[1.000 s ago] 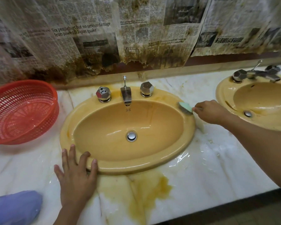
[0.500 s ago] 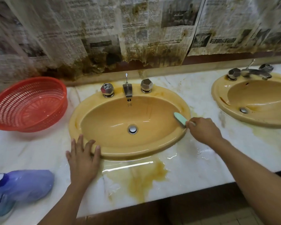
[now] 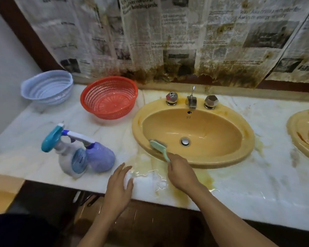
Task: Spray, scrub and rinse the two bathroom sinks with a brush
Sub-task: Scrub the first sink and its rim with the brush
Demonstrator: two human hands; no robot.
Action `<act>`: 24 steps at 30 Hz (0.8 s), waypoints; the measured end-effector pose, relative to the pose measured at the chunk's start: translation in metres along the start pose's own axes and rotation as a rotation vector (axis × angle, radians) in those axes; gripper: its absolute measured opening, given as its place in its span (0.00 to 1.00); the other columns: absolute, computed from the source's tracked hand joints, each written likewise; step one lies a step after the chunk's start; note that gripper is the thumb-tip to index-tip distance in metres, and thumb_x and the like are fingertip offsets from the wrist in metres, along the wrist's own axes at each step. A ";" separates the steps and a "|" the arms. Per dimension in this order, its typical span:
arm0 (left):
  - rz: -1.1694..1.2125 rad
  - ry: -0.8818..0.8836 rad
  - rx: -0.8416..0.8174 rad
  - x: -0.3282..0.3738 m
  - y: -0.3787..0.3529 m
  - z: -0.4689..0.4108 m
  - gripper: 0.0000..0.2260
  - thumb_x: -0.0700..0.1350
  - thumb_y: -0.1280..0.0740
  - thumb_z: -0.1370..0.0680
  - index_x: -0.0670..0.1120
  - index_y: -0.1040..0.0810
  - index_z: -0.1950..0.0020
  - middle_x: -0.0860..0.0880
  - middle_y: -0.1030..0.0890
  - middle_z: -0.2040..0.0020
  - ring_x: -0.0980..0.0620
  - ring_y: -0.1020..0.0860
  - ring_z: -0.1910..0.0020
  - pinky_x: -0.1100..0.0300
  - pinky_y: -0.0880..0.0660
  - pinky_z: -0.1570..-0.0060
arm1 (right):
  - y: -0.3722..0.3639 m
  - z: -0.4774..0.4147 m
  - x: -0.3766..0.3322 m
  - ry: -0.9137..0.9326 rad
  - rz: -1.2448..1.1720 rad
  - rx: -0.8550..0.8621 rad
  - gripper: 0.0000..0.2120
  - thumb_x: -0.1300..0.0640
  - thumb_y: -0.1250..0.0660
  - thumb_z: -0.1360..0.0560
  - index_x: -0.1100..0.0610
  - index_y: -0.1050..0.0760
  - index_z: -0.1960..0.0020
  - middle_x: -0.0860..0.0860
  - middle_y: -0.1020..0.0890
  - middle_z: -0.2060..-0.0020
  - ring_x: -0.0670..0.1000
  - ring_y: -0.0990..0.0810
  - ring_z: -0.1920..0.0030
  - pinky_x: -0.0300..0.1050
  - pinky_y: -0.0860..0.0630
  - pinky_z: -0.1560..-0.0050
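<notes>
1. The left hand [image 3: 120, 182] lies flat on the wet marble counter [image 3: 239, 184] near its front edge, fingers straight and holding nothing.
2. Just right of it, the right hand [image 3: 181, 171] is curled round the handle of a pale green brush [image 3: 158, 147]. The brush head rests on the near-left rim of the yellow sink [image 3: 212, 163].
3. Water pools on the counter between the hands, and a yellow-brown stain spreads to the right of the right hand.
4. Left of the left hand stand two spray bottles, touching: a white one with a teal trigger [image 3: 61, 148] and a purple one [image 3: 100, 157]. The white bottle's blue label is too blurred to read.
5. Beyond the right hand, the sink bowl holds a metal drain stopper [image 3: 185, 141]. A small mark under the overflow hole is too small to read.
6. Far right of the right hand, a second yellow sink [image 3: 300, 139] is cut off by the frame.
7. Beyond the left hand sits a red mesh basket [image 3: 109, 97], its perforated floor in plain sight. A pale blue basket [image 3: 46, 86] sits further left.
8. Behind the spout [image 3: 191, 102], stained newspaper [image 3: 221, 50] covers the wall. One headline reads "Six people hurt but no serious damage from powerful Japan quake".
</notes>
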State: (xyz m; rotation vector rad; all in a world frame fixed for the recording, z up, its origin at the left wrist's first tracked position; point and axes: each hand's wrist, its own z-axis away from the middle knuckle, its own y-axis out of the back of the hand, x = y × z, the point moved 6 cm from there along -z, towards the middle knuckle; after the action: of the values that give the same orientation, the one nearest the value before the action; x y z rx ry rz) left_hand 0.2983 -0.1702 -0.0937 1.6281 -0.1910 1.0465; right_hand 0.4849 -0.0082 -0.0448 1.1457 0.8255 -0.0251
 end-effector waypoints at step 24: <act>-0.125 0.152 0.068 -0.047 0.034 0.022 0.18 0.47 0.29 0.20 0.48 0.23 0.30 0.47 0.33 0.21 0.46 0.36 0.22 0.46 0.37 0.23 | -0.075 -0.039 -0.073 0.185 0.265 -0.097 0.22 0.56 0.39 0.20 0.51 0.30 0.25 0.54 0.24 0.36 0.59 0.28 0.35 0.52 0.31 0.34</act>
State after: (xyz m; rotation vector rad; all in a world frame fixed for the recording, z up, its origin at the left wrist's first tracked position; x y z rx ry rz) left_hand 0.2619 -0.2192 -0.1021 1.5920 0.0477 1.0842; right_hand 0.3793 -0.0376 -0.0676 1.1686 0.8223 0.3415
